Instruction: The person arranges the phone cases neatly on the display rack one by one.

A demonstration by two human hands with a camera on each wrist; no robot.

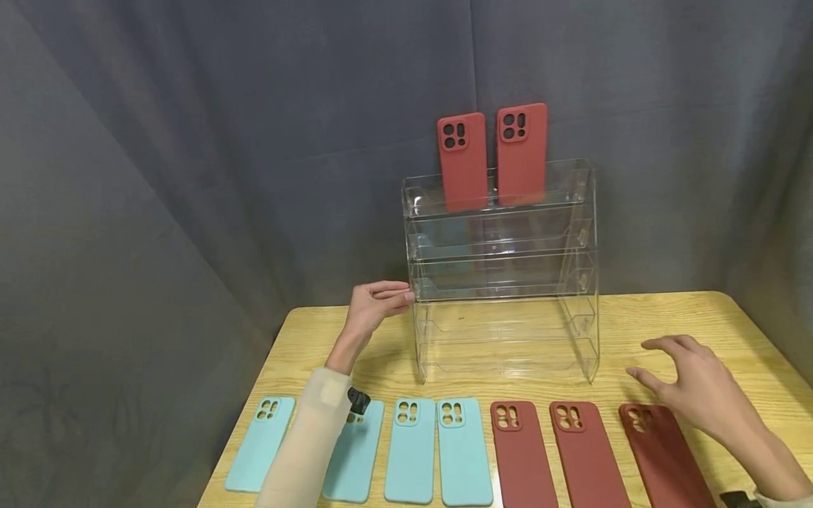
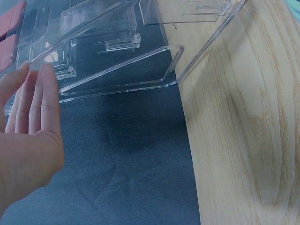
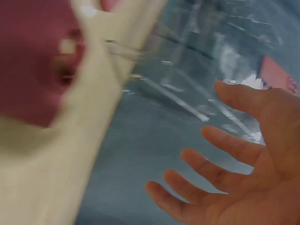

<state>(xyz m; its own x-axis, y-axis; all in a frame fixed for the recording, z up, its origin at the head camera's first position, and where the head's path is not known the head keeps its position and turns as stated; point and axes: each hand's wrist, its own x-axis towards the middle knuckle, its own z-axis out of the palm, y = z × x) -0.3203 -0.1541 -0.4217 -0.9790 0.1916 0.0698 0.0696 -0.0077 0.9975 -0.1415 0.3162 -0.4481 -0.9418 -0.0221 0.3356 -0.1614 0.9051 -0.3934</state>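
A clear acrylic tiered rack point(image 1: 502, 293) stands on the table. My left hand point(image 1: 380, 302) touches its left side edge, fingers straight and thumb near the front edge. In the left wrist view the fingers of that hand point(image 2: 35, 108) lie against the clear side panel point(image 2: 122, 77). Two red phone cases, one on the left point(image 1: 464, 162) and one on the right point(image 1: 522, 155), lean upright in the top tier. My right hand point(image 1: 705, 384) hovers right of the rack, fingers spread and holding nothing, above the rightmost red phone case point(image 1: 667, 458). The right wrist view is blurred.
Along the front of the wooden table point(image 1: 648, 317) lie two more red phone cases, one point(image 1: 524, 458) beside another point(image 1: 587, 458), and several light blue ones, among them the leftmost point(image 1: 262, 448). A dark curtain point(image 1: 317, 141) hangs behind and at both sides.
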